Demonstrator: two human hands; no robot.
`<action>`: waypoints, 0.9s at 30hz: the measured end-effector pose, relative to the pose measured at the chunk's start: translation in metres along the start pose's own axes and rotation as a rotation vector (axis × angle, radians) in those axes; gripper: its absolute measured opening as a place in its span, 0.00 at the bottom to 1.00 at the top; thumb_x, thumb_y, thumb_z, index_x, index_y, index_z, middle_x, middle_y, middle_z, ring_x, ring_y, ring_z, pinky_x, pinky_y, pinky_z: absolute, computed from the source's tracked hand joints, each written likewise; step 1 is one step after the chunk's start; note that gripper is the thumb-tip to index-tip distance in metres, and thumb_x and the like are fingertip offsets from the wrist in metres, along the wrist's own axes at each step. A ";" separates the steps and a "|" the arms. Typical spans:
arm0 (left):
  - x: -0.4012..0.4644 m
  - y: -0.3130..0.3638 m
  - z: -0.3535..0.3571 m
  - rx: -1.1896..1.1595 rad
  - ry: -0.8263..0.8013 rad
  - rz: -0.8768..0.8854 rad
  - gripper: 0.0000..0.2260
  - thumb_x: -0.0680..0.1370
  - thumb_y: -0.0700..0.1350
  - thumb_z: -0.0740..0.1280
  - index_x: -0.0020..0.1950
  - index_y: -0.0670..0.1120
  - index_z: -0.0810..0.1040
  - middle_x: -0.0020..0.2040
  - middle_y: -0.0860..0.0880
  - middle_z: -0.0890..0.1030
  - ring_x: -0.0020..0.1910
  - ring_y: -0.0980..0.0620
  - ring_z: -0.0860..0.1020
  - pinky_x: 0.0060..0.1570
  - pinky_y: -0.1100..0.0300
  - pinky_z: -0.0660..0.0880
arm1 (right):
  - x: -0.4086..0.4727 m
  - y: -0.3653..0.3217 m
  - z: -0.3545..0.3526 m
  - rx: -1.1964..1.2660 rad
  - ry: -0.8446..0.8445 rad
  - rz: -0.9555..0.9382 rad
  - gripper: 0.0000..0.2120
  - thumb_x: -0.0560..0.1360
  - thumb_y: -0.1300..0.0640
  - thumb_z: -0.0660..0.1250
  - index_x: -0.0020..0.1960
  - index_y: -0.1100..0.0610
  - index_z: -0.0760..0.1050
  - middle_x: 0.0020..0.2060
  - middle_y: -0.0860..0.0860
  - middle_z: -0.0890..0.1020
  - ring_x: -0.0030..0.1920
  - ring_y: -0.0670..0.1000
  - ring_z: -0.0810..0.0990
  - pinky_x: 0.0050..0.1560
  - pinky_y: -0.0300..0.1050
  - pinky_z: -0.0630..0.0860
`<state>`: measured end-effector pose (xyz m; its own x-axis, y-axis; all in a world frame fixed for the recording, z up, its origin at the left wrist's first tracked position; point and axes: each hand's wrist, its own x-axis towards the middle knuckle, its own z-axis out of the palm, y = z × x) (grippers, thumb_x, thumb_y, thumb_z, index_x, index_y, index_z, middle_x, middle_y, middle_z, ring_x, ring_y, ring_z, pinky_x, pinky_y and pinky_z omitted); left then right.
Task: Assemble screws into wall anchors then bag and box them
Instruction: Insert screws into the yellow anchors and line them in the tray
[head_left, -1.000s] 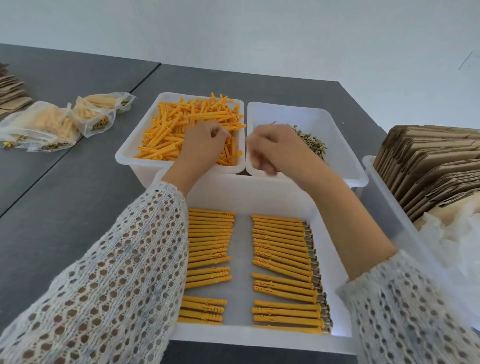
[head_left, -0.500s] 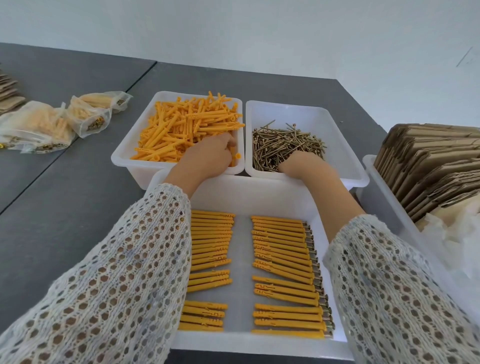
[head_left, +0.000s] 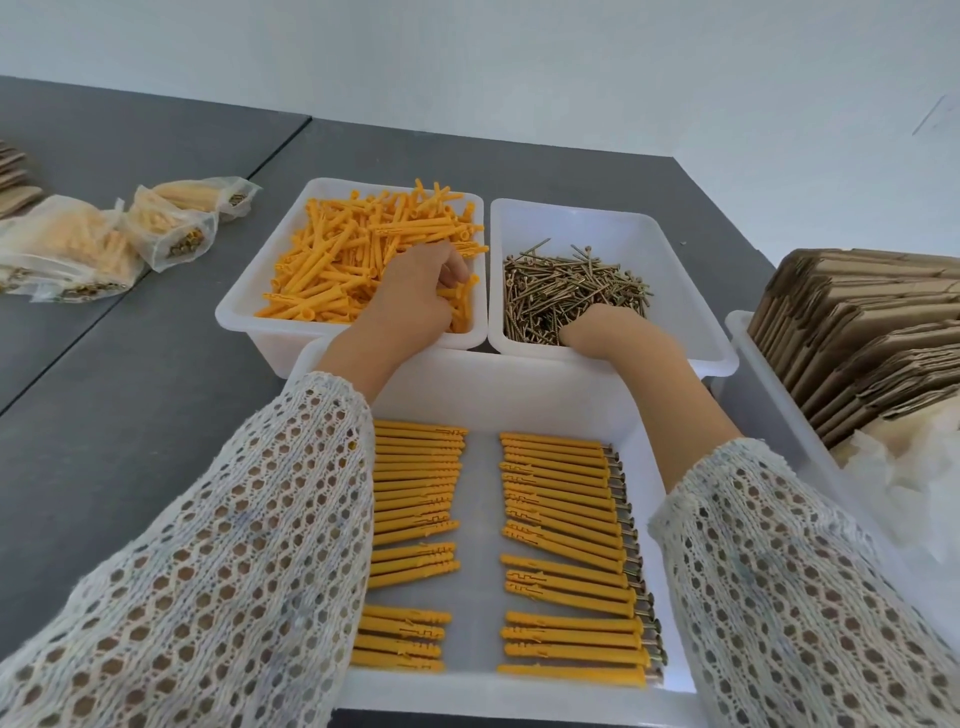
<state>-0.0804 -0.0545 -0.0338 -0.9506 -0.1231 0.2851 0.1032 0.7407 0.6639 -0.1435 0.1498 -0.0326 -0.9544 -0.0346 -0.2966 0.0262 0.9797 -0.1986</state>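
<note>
Layout: anchor bin & screw bin sit side by side at back of bench, one per hand; done pairs in rows in front tray.
Left hand: fingers curled into loose anchors, grasping some.
Right hand: at screws, fingers hidden; can't tell grip.
Later: boxes right, bags left.

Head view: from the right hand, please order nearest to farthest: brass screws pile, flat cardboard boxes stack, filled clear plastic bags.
1. Brass screws pile, touching the right hand.
2. Flat cardboard boxes stack, far right.
3. Filled clear plastic bags, far left.
</note>
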 end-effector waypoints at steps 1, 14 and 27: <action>0.000 0.000 0.000 0.007 -0.002 0.000 0.21 0.71 0.24 0.58 0.54 0.45 0.78 0.55 0.49 0.77 0.57 0.52 0.75 0.56 0.61 0.73 | -0.001 0.000 0.000 -0.001 -0.001 -0.001 0.17 0.77 0.50 0.58 0.58 0.60 0.73 0.55 0.58 0.77 0.58 0.61 0.76 0.64 0.59 0.72; 0.003 -0.006 0.006 0.051 0.061 0.053 0.08 0.81 0.40 0.64 0.50 0.51 0.80 0.48 0.55 0.77 0.38 0.62 0.71 0.38 0.69 0.64 | -0.009 -0.003 -0.013 -0.006 -0.110 -0.242 0.17 0.80 0.50 0.65 0.38 0.60 0.73 0.32 0.50 0.72 0.37 0.52 0.71 0.43 0.45 0.68; -0.010 0.009 0.003 0.215 0.283 0.032 0.13 0.85 0.46 0.56 0.63 0.54 0.78 0.46 0.58 0.84 0.58 0.53 0.77 0.73 0.41 0.48 | -0.024 -0.027 0.006 0.261 0.642 -0.201 0.10 0.83 0.54 0.59 0.46 0.58 0.71 0.36 0.52 0.75 0.36 0.53 0.74 0.38 0.46 0.71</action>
<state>-0.0712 -0.0449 -0.0329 -0.8258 -0.2536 0.5037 0.0386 0.8656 0.4992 -0.1201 0.1231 -0.0255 -0.9328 -0.0077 0.3604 -0.1742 0.8849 -0.4320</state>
